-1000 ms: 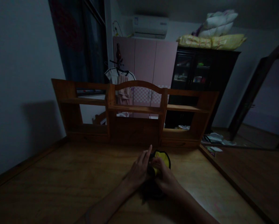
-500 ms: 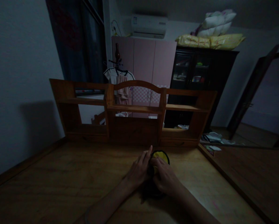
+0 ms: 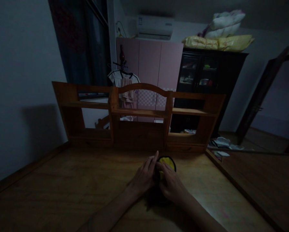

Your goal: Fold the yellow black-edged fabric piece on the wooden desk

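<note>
On the wooden desk (image 3: 62, 190), a small black and yellow object (image 3: 168, 161) lies just in front of the shelf unit. My left hand (image 3: 144, 178) rests against its left side, fingers curled onto it, index finger raised. My right hand (image 3: 171, 184) covers its near part, fingers closed on it. The scene is dim, and the object's lower part is hidden under both hands.
A wooden shelf unit (image 3: 139, 112) stands along the desk's far edge. Beyond it are pink wardrobes (image 3: 149, 71), a dark glass cabinet (image 3: 207, 83) with bedding on top, and hanging clothes (image 3: 125, 87). A door stands at the right; papers lie on the floor (image 3: 222, 143).
The visible yellow part has shrunk slightly as my right hand closed further over the object. Both hands stay in the same place on the desk.
</note>
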The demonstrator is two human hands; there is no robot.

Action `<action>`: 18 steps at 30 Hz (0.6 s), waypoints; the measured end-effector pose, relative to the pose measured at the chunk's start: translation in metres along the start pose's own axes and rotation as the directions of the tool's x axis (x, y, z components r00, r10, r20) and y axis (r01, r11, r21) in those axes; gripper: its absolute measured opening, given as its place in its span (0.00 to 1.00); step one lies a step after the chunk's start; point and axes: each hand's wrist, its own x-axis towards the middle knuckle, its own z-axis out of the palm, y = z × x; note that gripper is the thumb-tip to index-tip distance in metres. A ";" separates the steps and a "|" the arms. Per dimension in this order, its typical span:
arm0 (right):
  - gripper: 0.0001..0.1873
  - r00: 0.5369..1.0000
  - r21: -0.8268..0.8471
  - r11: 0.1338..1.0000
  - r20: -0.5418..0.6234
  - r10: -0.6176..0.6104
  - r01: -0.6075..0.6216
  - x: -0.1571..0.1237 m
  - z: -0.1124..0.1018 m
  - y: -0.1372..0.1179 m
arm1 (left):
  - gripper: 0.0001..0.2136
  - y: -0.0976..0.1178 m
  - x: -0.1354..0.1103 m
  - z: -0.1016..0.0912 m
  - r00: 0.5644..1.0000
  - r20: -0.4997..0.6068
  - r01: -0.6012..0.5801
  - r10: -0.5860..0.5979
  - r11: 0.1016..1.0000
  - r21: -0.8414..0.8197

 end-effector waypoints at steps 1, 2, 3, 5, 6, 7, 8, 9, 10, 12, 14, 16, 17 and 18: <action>0.43 1.000 0.008 1.000 0.000 0.004 -0.004 0.000 0.000 0.000 | 0.45 0.000 0.000 0.000 1.000 0.005 -0.005 0.005 1.000 -0.005; 0.43 1.000 0.016 1.000 0.001 0.008 -0.008 0.000 0.000 0.000 | 0.45 0.000 0.000 0.000 1.000 0.009 -0.009 0.009 1.000 -0.010; 0.43 1.000 0.025 1.000 0.003 0.011 -0.011 0.001 0.000 0.000 | 0.44 0.000 0.000 0.000 1.000 0.012 -0.012 0.012 1.000 -0.016; 0.43 1.000 0.043 0.999 0.002 0.018 -0.018 0.001 0.001 0.000 | 0.44 -0.001 0.001 -0.001 1.000 0.013 -0.012 0.012 1.000 -0.025; 0.43 1.000 0.055 0.998 -0.002 0.023 -0.023 0.001 0.001 0.000 | 0.43 -0.001 0.001 -0.001 1.000 0.014 -0.012 0.012 1.000 -0.029; 0.44 1.000 0.067 0.997 -0.004 0.029 -0.028 0.001 0.001 0.000 | 0.43 -0.001 0.001 -0.001 1.000 0.018 -0.012 0.013 0.999 -0.034; 0.44 0.999 0.080 0.996 -0.006 0.032 -0.031 0.001 0.001 0.000 | 0.43 -0.001 0.001 -0.002 1.000 0.021 -0.012 0.013 0.999 -0.038; 0.44 0.999 0.091 0.995 -0.010 0.031 -0.030 0.001 0.001 0.000 | 0.43 0.000 0.001 -0.002 1.000 0.024 -0.011 0.012 0.999 -0.040; 0.44 1.000 0.099 0.995 -0.017 0.026 -0.025 0.001 0.002 0.000 | 0.44 0.000 0.001 -0.002 1.000 0.025 -0.009 0.010 0.999 -0.039; 0.44 0.999 0.105 0.994 -0.028 0.016 -0.013 0.002 0.002 0.000 | 0.44 0.000 0.001 -0.002 1.000 0.019 -0.003 0.004 0.999 -0.032; 0.44 0.999 0.108 0.994 -0.026 0.022 -0.019 0.003 0.001 -0.001 | 0.43 0.001 0.001 -0.002 1.000 0.015 0.001 0.000 1.000 -0.026; 0.44 0.999 0.116 0.993 -0.019 0.035 -0.033 0.004 -0.001 -0.003 | 0.43 0.001 0.001 -0.002 1.000 0.014 -0.002 0.003 1.000 -0.026; 0.43 0.999 0.122 0.992 -0.014 0.039 -0.037 0.005 -0.002 -0.005 | 0.43 0.001 0.001 -0.002 1.000 0.014 -0.006 0.007 1.000 -0.026; 0.43 0.999 0.128 0.991 -0.010 0.041 -0.040 0.006 -0.003 -0.006 | 0.44 0.001 0.001 -0.002 1.000 0.014 -0.010 0.010 1.000 -0.024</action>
